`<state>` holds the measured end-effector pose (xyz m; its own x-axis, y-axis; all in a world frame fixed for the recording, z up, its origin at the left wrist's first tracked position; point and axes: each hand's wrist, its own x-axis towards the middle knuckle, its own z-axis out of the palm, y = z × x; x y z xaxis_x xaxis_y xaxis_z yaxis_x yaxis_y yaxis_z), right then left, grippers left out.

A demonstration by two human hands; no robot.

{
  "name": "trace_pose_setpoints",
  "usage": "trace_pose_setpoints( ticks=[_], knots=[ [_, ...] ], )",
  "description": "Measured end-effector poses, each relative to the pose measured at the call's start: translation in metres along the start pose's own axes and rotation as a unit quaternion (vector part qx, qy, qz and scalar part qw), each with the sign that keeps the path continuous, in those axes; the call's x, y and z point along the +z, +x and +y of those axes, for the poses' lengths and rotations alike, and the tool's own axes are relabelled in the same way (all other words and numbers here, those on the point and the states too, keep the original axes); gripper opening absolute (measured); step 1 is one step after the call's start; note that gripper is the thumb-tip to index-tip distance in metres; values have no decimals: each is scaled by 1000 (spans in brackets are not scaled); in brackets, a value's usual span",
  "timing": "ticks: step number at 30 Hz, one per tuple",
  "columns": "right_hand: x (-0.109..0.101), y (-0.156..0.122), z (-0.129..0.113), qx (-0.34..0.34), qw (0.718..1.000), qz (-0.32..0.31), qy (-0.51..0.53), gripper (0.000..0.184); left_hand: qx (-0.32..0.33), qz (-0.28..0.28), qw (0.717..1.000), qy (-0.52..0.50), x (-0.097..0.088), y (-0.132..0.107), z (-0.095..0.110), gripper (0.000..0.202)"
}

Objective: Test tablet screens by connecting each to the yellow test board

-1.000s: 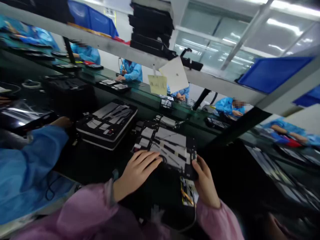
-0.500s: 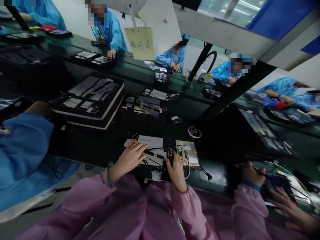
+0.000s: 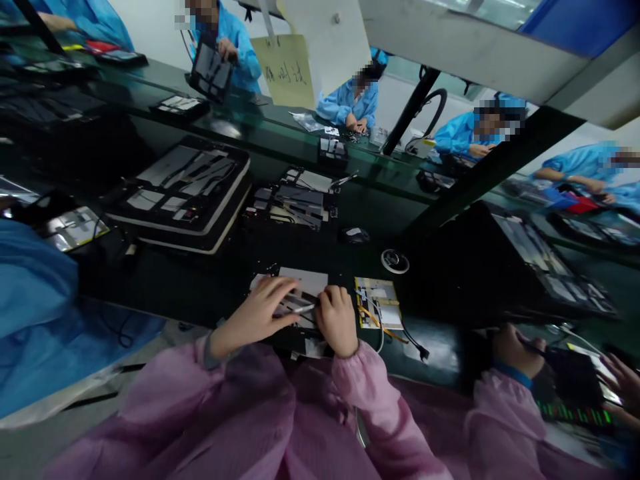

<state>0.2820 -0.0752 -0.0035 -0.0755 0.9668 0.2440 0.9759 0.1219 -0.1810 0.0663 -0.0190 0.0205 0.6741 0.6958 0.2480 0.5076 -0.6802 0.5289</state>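
Observation:
A flat tablet-like device with a pale grey panel (image 3: 313, 279) and dark strips lies on the dark bench in front of me. My left hand (image 3: 257, 317) rests over its left part, fingers stretched out and thumb apart. From the right side, my right hand (image 3: 339, 321) has its fingers curled in at the middle of the device. A thin strip with a light edge (image 3: 303, 309) runs between my left thumb and my right fingertips. What the right fingertips pinch is hidden. Right of the device lies a yellow-edged board (image 3: 376, 303) with white, orange and black cables.
Stacked black trays (image 3: 185, 193) holding parts stand at the left. Behind my hands are another opened device (image 3: 300, 203), a mouse (image 3: 354, 235) and a tape roll (image 3: 395, 261). A dark stack (image 3: 465, 267) and a co-worker's hand (image 3: 517, 353) are at the right.
My right hand has moved left and up from the device's right edge, and its fingers have curled. A light-edged strip now shows between my hands. The left co-worker's hand has gone from the trays.

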Motion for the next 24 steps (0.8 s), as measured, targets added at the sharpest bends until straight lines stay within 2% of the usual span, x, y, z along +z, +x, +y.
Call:
trace_pose_setpoints(
  ticks=[2, 4, 6, 8, 10, 13, 14, 16, 18, 20, 22, 24],
  knots=[
    [-3, -4, 9, 64, 996, 25, 61, 22, -49, 33, 998, -18, -12, -24, -8, 68],
    [-7, -8, 20, 129, 975, 21, 178, 26, -88, 29, 996, -4, -15, -51, -22, 79],
    [-11, -10, 27, 175, 940, 4, 293, 32, -105, 16, 994, 31, -8, -75, -38, 88],
    [-18, -8, 29, 198, 913, -10, 358, 37, -108, 14, 992, 66, 5, -90, -50, 85],
    [-28, -3, 26, 203, 895, -17, 397, 40, -102, 28, 991, 86, 16, -96, -53, 76],
    [-55, 9, 15, 193, 857, -41, 476, 41, -70, 67, 991, 92, 22, -90, -47, 69],
    [-66, 15, 12, 181, 851, -52, 491, 41, -53, 82, 991, 91, 21, -87, -44, 66],
    [-90, 28, 6, 150, 857, -78, 487, 39, -21, 112, 990, 86, 17, -80, -39, 57],
    [-113, 42, 4, 125, 871, -99, 466, 37, 2, 146, 986, 83, 8, -75, -37, 51],
    [-130, 54, 6, 112, 866, -124, 471, 35, 13, 192, 977, 93, -8, -69, -37, 49],
    [-139, 58, 12, 107, 847, -138, 503, 35, 14, 248, 963, 110, -33, -61, -33, 45],
    [-138, 51, 19, 112, 833, -109, 531, 35, 6, 283, 951, 121, -64, -52, -26, 38]
  ],
)
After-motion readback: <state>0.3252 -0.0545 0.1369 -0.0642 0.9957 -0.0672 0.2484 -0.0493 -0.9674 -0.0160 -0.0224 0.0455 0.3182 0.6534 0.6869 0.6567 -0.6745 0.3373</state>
